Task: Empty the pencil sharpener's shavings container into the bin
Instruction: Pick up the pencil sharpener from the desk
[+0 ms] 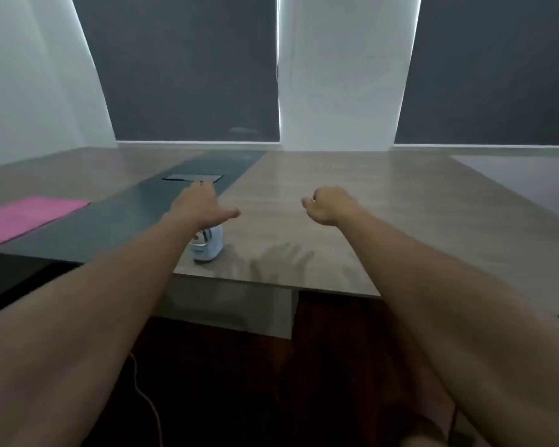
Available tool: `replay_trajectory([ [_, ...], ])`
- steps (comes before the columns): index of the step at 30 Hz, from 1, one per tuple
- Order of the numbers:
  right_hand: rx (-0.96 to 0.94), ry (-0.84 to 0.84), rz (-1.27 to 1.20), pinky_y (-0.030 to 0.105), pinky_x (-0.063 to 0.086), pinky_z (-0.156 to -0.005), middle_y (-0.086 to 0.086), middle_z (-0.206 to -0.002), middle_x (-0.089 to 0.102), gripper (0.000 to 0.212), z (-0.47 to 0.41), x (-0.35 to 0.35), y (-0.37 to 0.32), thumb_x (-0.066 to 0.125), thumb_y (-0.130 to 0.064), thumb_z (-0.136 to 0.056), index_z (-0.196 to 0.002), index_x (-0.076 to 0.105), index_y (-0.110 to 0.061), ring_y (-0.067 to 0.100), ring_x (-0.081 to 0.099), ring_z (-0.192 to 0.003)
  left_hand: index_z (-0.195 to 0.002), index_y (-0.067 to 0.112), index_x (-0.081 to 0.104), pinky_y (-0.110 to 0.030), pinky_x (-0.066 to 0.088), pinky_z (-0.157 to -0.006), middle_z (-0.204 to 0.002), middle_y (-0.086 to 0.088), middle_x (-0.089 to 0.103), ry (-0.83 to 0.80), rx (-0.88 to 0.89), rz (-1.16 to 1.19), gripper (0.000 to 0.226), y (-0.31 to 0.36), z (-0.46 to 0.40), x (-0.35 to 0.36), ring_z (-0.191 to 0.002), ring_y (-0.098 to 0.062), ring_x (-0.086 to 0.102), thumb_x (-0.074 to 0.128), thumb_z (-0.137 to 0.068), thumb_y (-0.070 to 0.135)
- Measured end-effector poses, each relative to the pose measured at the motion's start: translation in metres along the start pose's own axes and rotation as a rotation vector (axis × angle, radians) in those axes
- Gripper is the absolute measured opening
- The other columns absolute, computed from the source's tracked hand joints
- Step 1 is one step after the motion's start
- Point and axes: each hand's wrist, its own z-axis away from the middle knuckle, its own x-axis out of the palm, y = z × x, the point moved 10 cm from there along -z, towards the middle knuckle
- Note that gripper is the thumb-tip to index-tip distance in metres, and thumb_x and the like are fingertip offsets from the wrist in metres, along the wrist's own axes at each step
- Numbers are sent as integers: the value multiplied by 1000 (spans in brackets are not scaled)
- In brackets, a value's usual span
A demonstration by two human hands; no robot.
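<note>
- Right now the small pale-blue plastic pencil sharpener (pixel 207 245) stands upright near the front edge of the grey wood-grain table (pixel 352 195), partly hidden under the left wrist.
- Above it hovers the left hand (pixel 200 204), palm down, fingers spread and thumb out to the side, holding nothing and apparently not touching the sharpener.
- Off to the other side, the right hand (pixel 331 204) hangs well apart from the sharpener, curled loosely into a near-fist; I cannot tell whether anything small sits inside it.
- The step in hand looks like the first reach, so the task seems barely begun.
- To do it well, I would lower the left hand and clasp the body firmly around its sides, keeping it upright so no shavings spill.
- The right hand could then find the container; where it sits on the body is not visible from this angle.
- No bin shows in this view, so it needs locating before anything is pulled free.
- Farther left lie a dark inset strip (pixel 136 204) and a flat pink cloth (pixel 26 216), both clear of the work.
</note>
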Motion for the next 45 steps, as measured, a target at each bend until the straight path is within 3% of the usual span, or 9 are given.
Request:
replay_trajectory([
  [5,-83,-41,-61,47,43,-103,19,-134,59,58,5,34,-44,32,-47,-98,-131,57,-6,39,47,-126,-143,-2,35,-45,39,-104,-148,-23,41,-5,-261,192,103,-60,15,40,-134,-39,42,75,-70,59],
  [11,-153,72,-280,41,42,-97,16,-121,67,47,7,45,-69,38,-40,-98,-120,67,-10,37,43,-129,-121,7,53,-36,44,-84,-124,-15,63,174,-395,474,72,-93,23,55,-113,-35,59,80,-68,48],
  [15,-109,78,-517,34,44,-79,12,-101,71,39,3,50,-72,44,-37,-98,-98,69,-6,31,59,-102,-113,5,63,-43,55,-91,-120,-17,66,179,-500,717,64,-102,15,62,-108,-34,63,76,-68,49],
  [17,-48,-21,-676,37,49,-73,17,-99,72,45,1,60,-72,45,-37,-98,-97,68,2,30,63,-89,-106,3,67,-47,59,-82,-114,-16,68,147,-519,876,59,-96,7,68,-102,-33,65,74,-68,48],
  [21,177,-418,-972,38,58,-70,21,-119,66,67,19,100,-70,43,-56,-96,-132,54,-1,32,65,-93,-118,2,60,-36,55,-56,-114,-13,62,58,-496,1111,55,-61,-5,81,-97,-31,64,70,-80,41],
  [24,217,-495,-1075,39,56,-72,22,-128,58,78,25,108,-65,42,-66,-92,-141,45,-6,35,63,-102,-116,9,61,-36,56,-61,-112,-12,65,11,-451,1164,47,-31,-10,88,-96,-31,66,67,-82,40],
  [30,264,-364,-1323,39,58,-79,11,-120,66,68,17,107,-37,57,-61,-88,-130,58,-7,26,67,-95,-109,17,67,-49,57,-90,-112,-9,72,-107,-315,1202,47,24,-15,100,-101,-30,70,69,-73,47],
  [38,379,-239,-1544,37,56,-80,5,-105,65,40,19,99,4,63,-47,-91,-110,62,-12,21,62,-86,-102,20,68,-31,55,-60,-97,-3,70,-169,-178,1251,26,67,-18,106,-79,-21,68,70,-82,36],
  [45,522,-51,-1711,38,56,-72,9,-94,61,35,18,89,52,64,-35,-93,-112,58,-6,26,63,-82,-103,21,67,-29,55,-58,-100,-1,68,-173,-169,1251,28,72,-17,109,-84,-21,66,72,-81,37],
])
